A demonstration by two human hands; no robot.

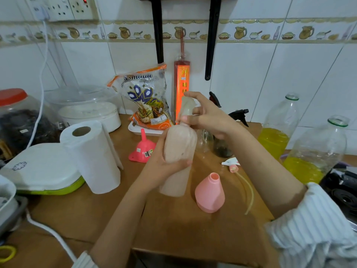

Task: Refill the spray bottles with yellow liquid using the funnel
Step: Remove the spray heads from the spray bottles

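My left hand [164, 161] grips the body of a pale pink spray bottle [178, 149], fingers curled round it, holding it upright above the middle of the worktop [173, 225]. My right hand [208, 117] closes round its spray head [187, 106] at the top. The pink funnel [142, 147] sits mouth-down just left of the bottle. A second pink bottle [210, 193], open-necked, stands nearer the front edge, with a loose spray head and tube [231, 167] beside it. 2 clear bottles of yellow liquid [274, 141] stand at the right edge. A paper towel roll [90, 157] stands to the left.
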